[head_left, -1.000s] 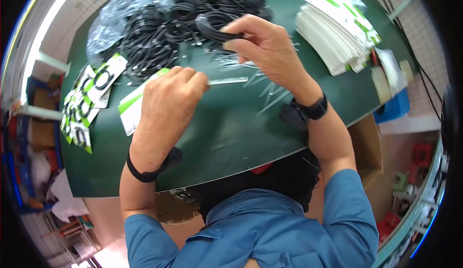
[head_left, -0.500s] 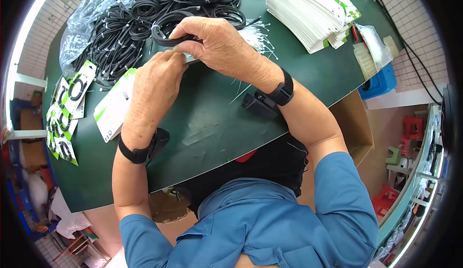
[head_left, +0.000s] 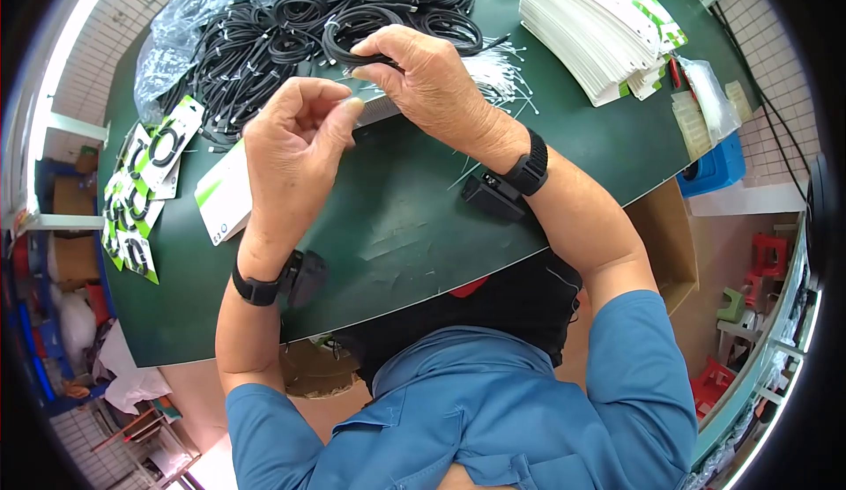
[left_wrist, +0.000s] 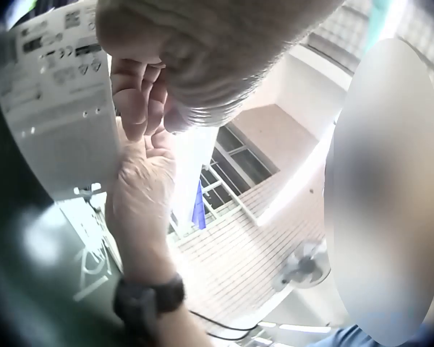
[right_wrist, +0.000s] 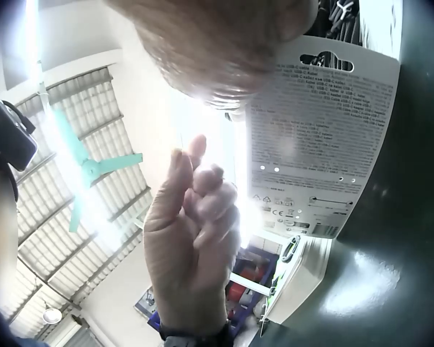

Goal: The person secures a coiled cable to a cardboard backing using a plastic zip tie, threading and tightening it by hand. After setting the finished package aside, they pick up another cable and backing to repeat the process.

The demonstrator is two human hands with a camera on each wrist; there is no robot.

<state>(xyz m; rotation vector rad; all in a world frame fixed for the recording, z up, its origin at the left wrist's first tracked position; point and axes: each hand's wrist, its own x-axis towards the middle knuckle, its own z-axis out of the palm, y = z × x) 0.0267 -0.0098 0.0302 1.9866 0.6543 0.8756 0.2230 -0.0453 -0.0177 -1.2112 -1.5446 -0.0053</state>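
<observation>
My right hand (head_left: 436, 76) grips a coiled black cable (head_left: 333, 45) between thumb and fingers, over the heap on the table. Beneath that hand, a printed card (head_left: 381, 109) shows its edge; the right wrist view shows the card (right_wrist: 311, 144) with small text and a hang slot. Its fingers overlap the card's edge in the left wrist view. Just left of the coil is my left hand (head_left: 295, 151), fingers curled and thumb tip near the index tip. I cannot tell whether something thin is pinched there. White and green cards (head_left: 220, 199) lie beside the left wrist.
A heap of black cables (head_left: 264, 54) lies at the back, with a clear plastic bag (head_left: 167, 49) at its left. Carded cables (head_left: 145, 181) overlap at far left. Loose white ties (head_left: 502, 76) and a tall card stack (head_left: 590, 36) are on the right.
The hands came together at the cable coil, then the left hand drew slightly away, its thumb and index now parted. The right hand keeps its grip on the coil throughout.
</observation>
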